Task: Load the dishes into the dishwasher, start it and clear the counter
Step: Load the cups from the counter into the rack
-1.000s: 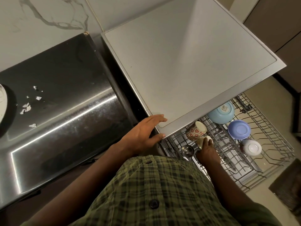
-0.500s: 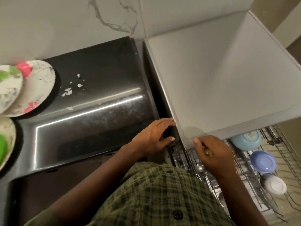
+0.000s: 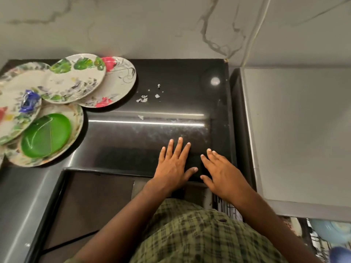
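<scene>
Several flowered plates (image 3: pixel 76 80) lie overlapping on the black counter (image 3: pixel 171 103) at the left; one holds a small green plate (image 3: pixel 45 134), another a blue wrapper (image 3: pixel 29 100). My left hand (image 3: pixel 175 164) and my right hand (image 3: pixel 221 173) are side by side over the counter's front right part, fingers straight and spread, holding nothing. The grey dishwasher top (image 3: pixel 303 130) fills the right. Under it, at the bottom right corner, part of the pulled-out rack shows with a light blue bowl (image 3: pixel 336 231), blurred.
White crumbs (image 3: pixel 146 97) are scattered on the counter between the plates and my hands. A marbled white wall (image 3: pixel 171 25) backs the counter. Below its front edge is a dark cabinet front (image 3: pixel 89 204). My green checked shirt (image 3: pixel 199 236) hides the floor.
The view swung left from the rack to the counter. My right hand rose out of the rack, and both hands moved onto the counter and now lie flat there.
</scene>
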Action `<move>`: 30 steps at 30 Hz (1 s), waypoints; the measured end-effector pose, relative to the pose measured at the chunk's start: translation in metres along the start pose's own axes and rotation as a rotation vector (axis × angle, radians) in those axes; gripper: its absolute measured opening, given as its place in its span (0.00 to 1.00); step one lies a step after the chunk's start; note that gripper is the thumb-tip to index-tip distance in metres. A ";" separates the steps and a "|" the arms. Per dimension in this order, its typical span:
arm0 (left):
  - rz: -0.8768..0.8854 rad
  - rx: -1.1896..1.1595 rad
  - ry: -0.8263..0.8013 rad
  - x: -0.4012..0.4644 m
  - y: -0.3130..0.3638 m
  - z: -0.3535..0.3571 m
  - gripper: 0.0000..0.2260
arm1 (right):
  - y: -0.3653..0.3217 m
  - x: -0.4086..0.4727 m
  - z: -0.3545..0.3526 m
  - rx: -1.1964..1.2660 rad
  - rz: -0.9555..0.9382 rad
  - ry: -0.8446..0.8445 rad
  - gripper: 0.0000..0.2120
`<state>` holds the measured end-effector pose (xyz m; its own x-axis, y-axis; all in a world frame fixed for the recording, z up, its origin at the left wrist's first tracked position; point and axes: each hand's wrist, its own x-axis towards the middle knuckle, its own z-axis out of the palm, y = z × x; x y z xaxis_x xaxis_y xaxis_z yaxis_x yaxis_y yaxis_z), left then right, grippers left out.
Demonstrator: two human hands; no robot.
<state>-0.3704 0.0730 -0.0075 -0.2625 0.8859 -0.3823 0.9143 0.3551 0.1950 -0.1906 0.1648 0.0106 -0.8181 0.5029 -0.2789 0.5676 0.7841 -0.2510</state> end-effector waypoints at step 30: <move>1.143 0.230 -0.373 -0.016 0.159 0.026 0.34 | -0.022 -0.192 0.090 0.644 0.782 0.720 0.17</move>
<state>-0.2130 0.1079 0.0061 0.7972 0.4998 -0.3386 0.6037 -0.6657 0.4386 -0.0376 0.0176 -0.0138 0.0109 0.9992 -0.0377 0.7007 -0.0346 -0.7127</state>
